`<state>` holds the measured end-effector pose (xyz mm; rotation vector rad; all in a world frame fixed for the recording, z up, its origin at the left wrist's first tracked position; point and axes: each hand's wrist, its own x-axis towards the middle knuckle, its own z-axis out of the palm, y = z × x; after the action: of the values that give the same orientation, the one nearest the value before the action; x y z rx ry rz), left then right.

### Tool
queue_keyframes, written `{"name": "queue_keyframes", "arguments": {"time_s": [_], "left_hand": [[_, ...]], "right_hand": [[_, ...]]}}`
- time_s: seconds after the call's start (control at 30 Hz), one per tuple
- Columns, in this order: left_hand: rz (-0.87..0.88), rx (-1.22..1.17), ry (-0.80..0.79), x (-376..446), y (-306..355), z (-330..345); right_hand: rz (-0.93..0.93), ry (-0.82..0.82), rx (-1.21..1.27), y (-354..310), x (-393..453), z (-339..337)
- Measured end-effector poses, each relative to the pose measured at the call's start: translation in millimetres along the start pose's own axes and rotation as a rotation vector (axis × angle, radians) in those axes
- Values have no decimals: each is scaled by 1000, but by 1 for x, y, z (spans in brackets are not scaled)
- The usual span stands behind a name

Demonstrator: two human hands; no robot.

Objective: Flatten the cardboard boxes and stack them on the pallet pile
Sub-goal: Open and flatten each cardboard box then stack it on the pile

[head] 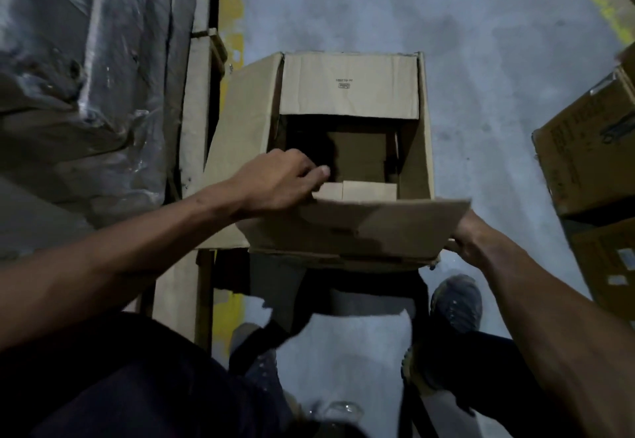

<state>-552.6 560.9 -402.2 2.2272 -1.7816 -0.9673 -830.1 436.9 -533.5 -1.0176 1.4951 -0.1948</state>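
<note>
An open brown cardboard box [350, 94] is held up in front of me over the floor, its top flaps spread and its dark inside showing. My left hand [275, 183] reaches over the near rim at the left corner, fingers curled around the edge of the near flap. My right hand [470, 238] grips the box's near right corner from below; the near flap [360, 224] hides most of its fingers. At the left lies the pallet pile [192, 100] of flattened cardboard.
Crumpled plastic wrap [86, 59] covers the pile at the far left. Stacked cardboard boxes [591, 149] stand at the right edge. Grey concrete floor [481, 42] with yellow lines stretches beyond. My legs and shoes [453, 303] are below the box.
</note>
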Motion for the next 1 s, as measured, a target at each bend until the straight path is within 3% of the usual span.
{"name": "queue_keyframes", "arguments": {"time_s": [0.13, 0.23, 0.37, 0.53, 0.67, 1.0], "left_hand": [[-10, 205, -485, -14, 6, 21], [-71, 299, -622, -9, 1, 64], [-117, 294, -571, 1, -16, 116], [-209, 361, -357, 2, -19, 151], [-116, 497, -228, -16, -14, 160], [25, 524, -623, -87, -22, 174]], "right_hand": [[-29, -31, -49, -3, -5, 1], [-20, -15, -95, -3, -5, 4], [-43, 5, -133, -3, -4, 9], [-86, 113, -381, 2, -1, 19], [-79, 164, -510, 11, -4, 21], [98, 88, -860, 41, -77, 43]]}}
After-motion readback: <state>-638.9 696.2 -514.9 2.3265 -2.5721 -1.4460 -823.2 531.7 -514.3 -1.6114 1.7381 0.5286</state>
